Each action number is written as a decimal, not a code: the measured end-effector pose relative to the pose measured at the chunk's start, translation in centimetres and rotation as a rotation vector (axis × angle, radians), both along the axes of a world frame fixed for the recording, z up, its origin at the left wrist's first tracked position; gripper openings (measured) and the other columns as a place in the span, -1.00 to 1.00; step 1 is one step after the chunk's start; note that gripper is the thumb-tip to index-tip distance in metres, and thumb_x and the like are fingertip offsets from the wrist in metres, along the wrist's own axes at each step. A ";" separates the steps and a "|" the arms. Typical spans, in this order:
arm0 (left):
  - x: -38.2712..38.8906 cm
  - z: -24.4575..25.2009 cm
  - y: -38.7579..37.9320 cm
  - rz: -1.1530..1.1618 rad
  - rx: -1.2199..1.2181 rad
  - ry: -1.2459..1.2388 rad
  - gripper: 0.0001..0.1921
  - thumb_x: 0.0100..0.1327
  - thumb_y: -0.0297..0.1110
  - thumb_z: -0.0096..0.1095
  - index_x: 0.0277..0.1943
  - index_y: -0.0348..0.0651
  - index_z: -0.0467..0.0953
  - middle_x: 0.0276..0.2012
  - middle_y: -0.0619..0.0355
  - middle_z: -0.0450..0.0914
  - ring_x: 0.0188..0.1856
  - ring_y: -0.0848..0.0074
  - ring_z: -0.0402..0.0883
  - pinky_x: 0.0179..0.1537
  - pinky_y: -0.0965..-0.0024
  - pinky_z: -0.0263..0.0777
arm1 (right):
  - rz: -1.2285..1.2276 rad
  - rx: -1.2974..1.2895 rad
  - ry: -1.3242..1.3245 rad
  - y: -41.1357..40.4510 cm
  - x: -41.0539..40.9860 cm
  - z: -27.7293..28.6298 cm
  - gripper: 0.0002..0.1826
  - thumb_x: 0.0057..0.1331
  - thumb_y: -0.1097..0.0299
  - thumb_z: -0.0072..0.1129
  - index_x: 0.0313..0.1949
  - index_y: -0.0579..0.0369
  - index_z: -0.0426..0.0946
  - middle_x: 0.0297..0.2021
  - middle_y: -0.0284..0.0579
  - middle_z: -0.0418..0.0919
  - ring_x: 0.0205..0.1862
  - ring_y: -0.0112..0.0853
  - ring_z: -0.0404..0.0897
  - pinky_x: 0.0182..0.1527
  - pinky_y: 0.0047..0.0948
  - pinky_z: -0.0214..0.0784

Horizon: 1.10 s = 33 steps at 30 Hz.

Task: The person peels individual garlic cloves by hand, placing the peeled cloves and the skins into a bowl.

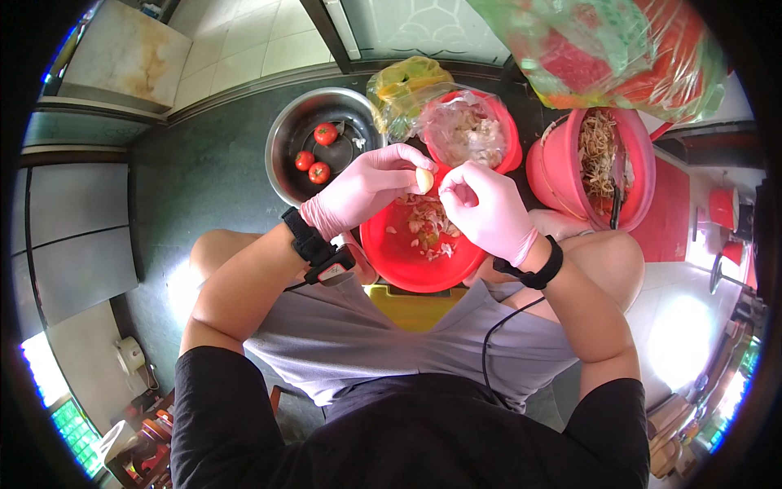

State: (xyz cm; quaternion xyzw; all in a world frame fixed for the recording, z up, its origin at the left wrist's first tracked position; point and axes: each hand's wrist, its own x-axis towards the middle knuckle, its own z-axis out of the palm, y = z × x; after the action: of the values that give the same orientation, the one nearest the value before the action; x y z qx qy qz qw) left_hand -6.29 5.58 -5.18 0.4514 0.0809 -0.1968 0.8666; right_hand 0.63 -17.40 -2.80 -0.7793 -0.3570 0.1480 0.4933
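My left hand (366, 186), in a pink glove, pinches a pale peeled garlic clove (424, 181) between thumb and fingertips. Close beside the clove is my right hand (489, 211), gloved too, its thumb and fingers drawn together. Nothing clearly shows in that right pinch. Below both hands, between my legs, a red plastic basin (421, 278) holds papery garlic skins (435, 227) and loose bits. My hands hide the basin's far part.
A steel bowl (275, 147) with three tomatoes (325, 134) stands ahead left. Beyond the basin are a yellow plastic bag (406, 85) and a red container (512, 143) with bagged pale pieces. Right, a pink bucket (553, 174) holds peelings and a black-handled tool (616, 205). A green-tinted bag (611, 55) hangs above.
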 end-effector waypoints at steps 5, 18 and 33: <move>0.0 -0.7 -0.1 -0.002 -0.045 -0.012 -0.81 0.46 -0.61 0.18 0.07 -0.27 0.59 0.11 0.05 0.63 0.18 0.41 0.60 0.33 0.30 0.45 | -0.008 0.057 0.081 0.3 -0.2 -0.1 -0.86 0.30 0.50 0.39 -0.17 0.13 0.63 -0.35 -0.22 0.63 -0.39 -0.46 0.64 -0.29 -0.42 0.51; -0.2 1.3 -0.9 0.035 0.276 -0.056 -0.82 0.49 -0.54 0.25 0.09 -0.31 0.62 -0.01 0.10 0.71 0.08 0.51 0.67 0.23 0.36 0.54 | -0.057 0.034 -0.017 0.5 -0.1 -1.1 -0.87 0.28 0.54 0.34 -0.19 0.10 0.60 -0.37 -0.13 0.61 -0.38 -0.31 0.66 -0.27 -0.32 0.53; -0.1 1.1 -0.4 0.054 0.170 0.021 -0.70 0.43 -0.57 0.34 0.18 -0.37 0.55 0.00 0.05 0.71 0.04 0.49 0.70 0.22 0.38 0.56 | -0.094 0.044 -0.095 0.3 0.3 -1.1 -0.69 0.33 0.53 0.41 0.05 0.07 0.64 -0.22 -0.23 0.71 -0.32 -0.51 0.69 -0.27 -0.50 0.52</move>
State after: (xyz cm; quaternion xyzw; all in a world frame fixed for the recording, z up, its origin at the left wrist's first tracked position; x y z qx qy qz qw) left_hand -6.44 5.15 -4.03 0.5189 0.1187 -0.1707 0.8291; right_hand 0.96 -17.15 -3.86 -0.7904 -0.3462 0.0797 0.4991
